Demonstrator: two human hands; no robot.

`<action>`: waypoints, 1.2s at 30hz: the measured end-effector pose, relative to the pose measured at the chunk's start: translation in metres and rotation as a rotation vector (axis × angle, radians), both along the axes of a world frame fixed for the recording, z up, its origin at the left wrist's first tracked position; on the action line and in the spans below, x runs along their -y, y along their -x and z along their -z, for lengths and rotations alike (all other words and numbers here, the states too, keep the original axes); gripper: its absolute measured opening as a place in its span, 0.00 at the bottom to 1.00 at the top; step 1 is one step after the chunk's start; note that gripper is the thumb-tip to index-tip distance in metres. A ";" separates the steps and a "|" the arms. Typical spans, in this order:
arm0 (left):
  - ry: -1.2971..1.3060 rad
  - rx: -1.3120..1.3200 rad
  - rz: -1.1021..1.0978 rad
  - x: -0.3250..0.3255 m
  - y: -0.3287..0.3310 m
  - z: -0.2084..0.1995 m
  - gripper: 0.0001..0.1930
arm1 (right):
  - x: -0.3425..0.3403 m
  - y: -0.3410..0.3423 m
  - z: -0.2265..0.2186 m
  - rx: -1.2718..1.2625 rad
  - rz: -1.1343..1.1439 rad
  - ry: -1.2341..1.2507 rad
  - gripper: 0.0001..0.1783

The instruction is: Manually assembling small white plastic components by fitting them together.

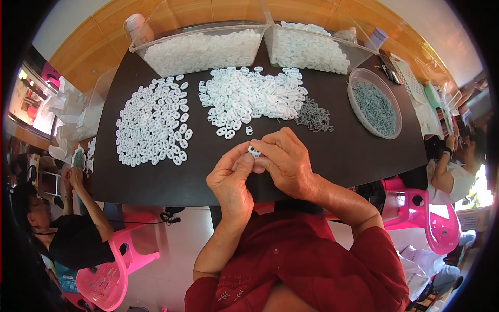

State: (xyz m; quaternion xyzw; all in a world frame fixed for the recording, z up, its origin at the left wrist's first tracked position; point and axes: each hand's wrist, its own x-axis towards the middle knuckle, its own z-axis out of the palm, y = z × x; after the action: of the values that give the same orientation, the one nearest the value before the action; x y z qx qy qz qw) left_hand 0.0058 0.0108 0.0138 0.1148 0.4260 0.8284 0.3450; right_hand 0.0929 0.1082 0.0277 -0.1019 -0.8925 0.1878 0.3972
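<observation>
left hand (231, 179): pinched on small white piece (254, 151) | right hand (289, 164): fingers closed on same piece

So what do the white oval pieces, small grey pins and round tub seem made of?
White oval pieces: probably moulded plastic, smooth, given their uniform shape and colour.
Small grey pins: dull-looking, metal or plastic; too small to tell.
Round tub: likely plastic, slightly glossy, going by its translucent wall.
</observation>
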 end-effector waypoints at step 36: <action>-0.068 -0.146 0.063 0.007 0.005 0.003 0.10 | 0.003 0.001 0.001 -0.060 -0.097 0.033 0.20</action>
State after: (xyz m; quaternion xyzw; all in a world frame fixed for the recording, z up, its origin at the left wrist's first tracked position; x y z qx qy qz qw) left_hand 0.0004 0.0040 0.0106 0.1999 0.4180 0.8205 0.3348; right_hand 0.0915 0.1056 0.0271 -0.0596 -0.8809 0.2244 0.4124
